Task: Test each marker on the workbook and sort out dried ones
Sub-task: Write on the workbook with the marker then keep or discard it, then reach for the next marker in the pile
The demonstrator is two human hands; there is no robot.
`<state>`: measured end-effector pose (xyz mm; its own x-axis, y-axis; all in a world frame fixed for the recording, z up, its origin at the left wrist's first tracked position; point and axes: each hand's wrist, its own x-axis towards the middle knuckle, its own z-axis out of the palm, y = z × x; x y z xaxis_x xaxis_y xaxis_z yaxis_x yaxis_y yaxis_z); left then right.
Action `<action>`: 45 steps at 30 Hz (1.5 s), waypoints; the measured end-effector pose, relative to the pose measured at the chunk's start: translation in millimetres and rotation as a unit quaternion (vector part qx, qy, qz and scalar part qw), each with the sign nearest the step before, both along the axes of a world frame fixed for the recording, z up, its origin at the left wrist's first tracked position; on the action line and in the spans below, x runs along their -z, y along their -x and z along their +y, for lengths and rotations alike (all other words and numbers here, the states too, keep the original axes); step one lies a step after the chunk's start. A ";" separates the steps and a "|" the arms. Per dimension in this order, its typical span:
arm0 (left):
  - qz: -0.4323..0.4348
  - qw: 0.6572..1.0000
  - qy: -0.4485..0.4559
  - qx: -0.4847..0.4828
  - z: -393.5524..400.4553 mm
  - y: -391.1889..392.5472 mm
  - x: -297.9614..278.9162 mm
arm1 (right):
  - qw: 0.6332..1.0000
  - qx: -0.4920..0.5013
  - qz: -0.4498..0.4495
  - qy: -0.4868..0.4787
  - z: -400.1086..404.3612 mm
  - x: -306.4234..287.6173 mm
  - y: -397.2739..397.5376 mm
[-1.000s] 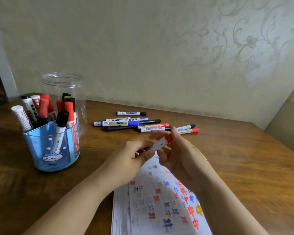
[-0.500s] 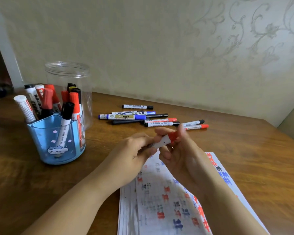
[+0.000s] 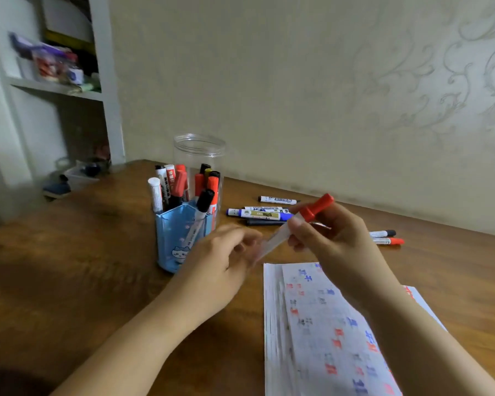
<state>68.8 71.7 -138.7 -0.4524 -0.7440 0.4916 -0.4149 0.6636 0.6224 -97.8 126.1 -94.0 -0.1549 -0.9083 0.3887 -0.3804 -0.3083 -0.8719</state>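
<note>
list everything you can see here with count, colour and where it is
held marker: one, white barrel, red cap on, over the table above the workbook's far edge
blue holder: one, translucent blue, left of centre, packed with red, black and white capped markers
clear jar: one, transparent, right behind the holder
loose markers: several, blue, black and red caps, lying near the wall
workbook: one, white with red and blue print, front right
table: one, brown wood
shelf unit: one, white, far left, cluttered
left hand: blurred, at the marker's lower end
right hand: grips the marker near its cap

Wooden table [image 3: 69, 281]: workbook [image 3: 326, 332], holder [image 3: 173, 238], jar [image 3: 200, 150], markers [image 3: 265, 214].
</note>
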 end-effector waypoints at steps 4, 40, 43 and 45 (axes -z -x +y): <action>-0.004 0.995 0.032 -0.099 -5.1 -51.2 -0.8 | 0.997 -0.006 -0.023 0.067 -19.7 -18.1 -30.1; -0.061 0.998 -0.035 -0.003 -50.3 117.1 14.8 | 0.832 0.216 0.449 -0.244 -95.1 48.6 141.3; -0.059 0.998 0.003 -0.013 -53.4 120.8 28.0 | 0.805 0.194 0.507 -0.241 -116.8 57.7 145.3; -0.058 0.998 0.023 -0.016 -56.5 116.2 33.1 | 0.781 0.179 0.549 -0.238 -129.5 60.6 145.2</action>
